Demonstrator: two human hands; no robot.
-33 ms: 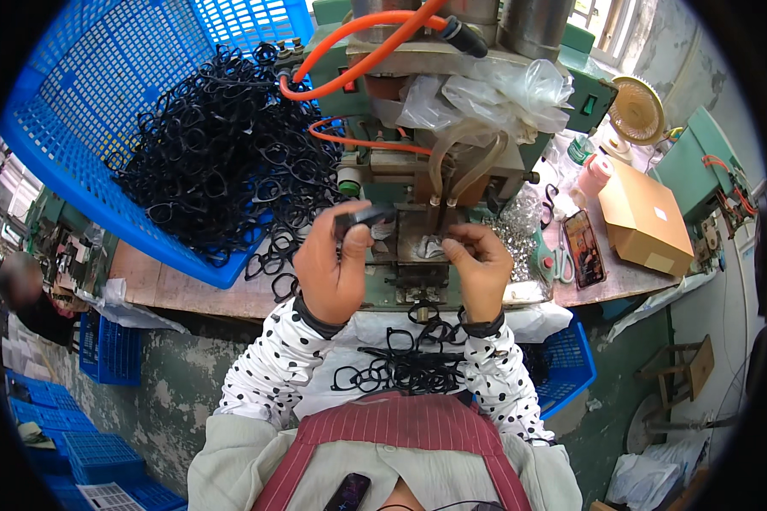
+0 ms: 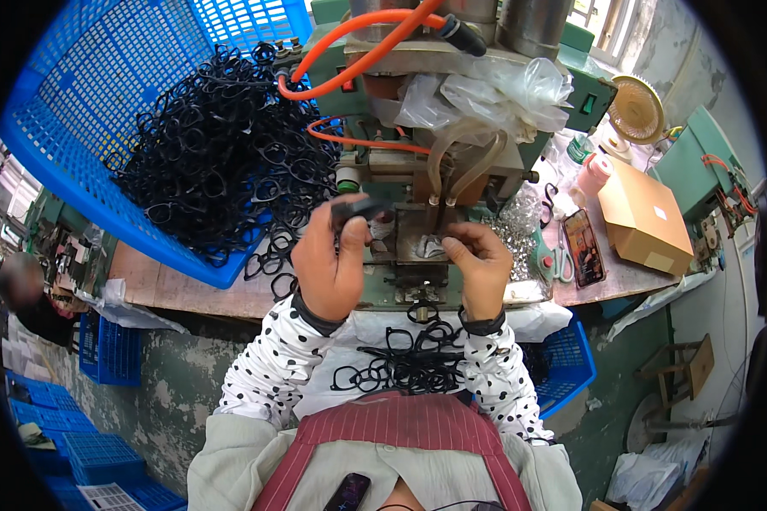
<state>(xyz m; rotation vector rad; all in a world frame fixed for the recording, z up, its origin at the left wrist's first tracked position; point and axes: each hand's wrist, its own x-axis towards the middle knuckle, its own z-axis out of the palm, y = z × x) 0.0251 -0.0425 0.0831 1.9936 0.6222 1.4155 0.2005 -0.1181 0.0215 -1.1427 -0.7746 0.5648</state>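
Note:
My left hand (image 2: 329,264) is closed on a black glasses frame (image 2: 362,209), held up in front of the machine and slightly smeared by motion. Thumb and fingers of my right hand (image 2: 479,257) are pinched together at the right side of the machine's metal work plate (image 2: 413,223); whatever they hold is too small to make out. Small shiny metal pieces (image 2: 426,247) lie on the plate beside those fingertips. Two metal rods with clear hoses (image 2: 435,201) come down just behind. More black frames (image 2: 400,368) are heaped on the white cloth over my lap.
At the left, a large tilted blue basket (image 2: 68,162) spills a pile of black frames (image 2: 222,162) onto the bench. Loose small metal parts (image 2: 513,243), scissors (image 2: 562,262), a phone (image 2: 582,247) and a cardboard box (image 2: 643,217) lie at the right. Orange hoses (image 2: 332,38) cross above.
My left hand has shifted slightly left with the glasses frame, which now looks more blurred and turned a little. My right hand stays at the plate.

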